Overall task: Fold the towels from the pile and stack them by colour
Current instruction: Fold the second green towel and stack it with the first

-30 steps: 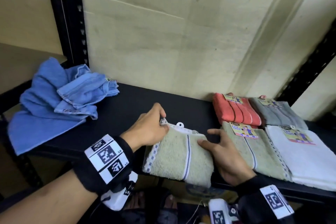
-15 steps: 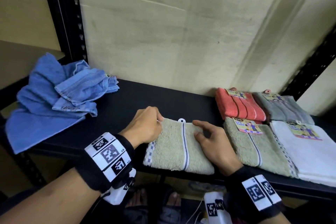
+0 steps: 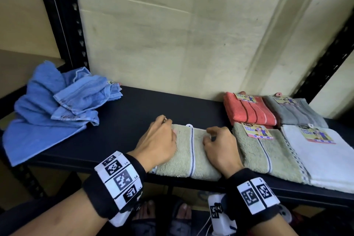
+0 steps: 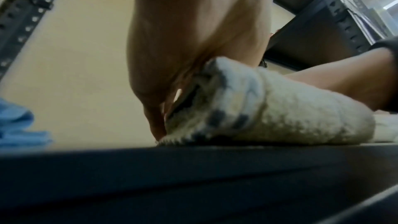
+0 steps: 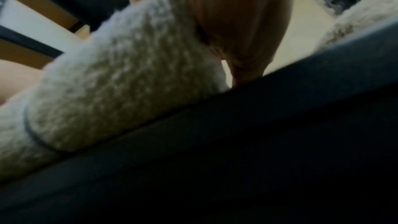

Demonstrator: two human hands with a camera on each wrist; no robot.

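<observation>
A folded green towel with a blue stripe lies at the front middle of the black shelf. My left hand grips its left edge, fingers curled down along the side of the towel, as the left wrist view shows for this hand. At the towel's right edge my right hand has curled fingers; in the right wrist view its fingers reach down beside the towel to the shelf. An unfolded blue towel pile sits at the left.
Folded stacks stand at the right: red and grey at the back, green and white in front, with paper labels. Black rack posts rise at both ends, and a wall stands behind.
My right hand has left the towel's top for its right edge and curled its fingers. My left hand has shifted from the far corner onto the left edge.
</observation>
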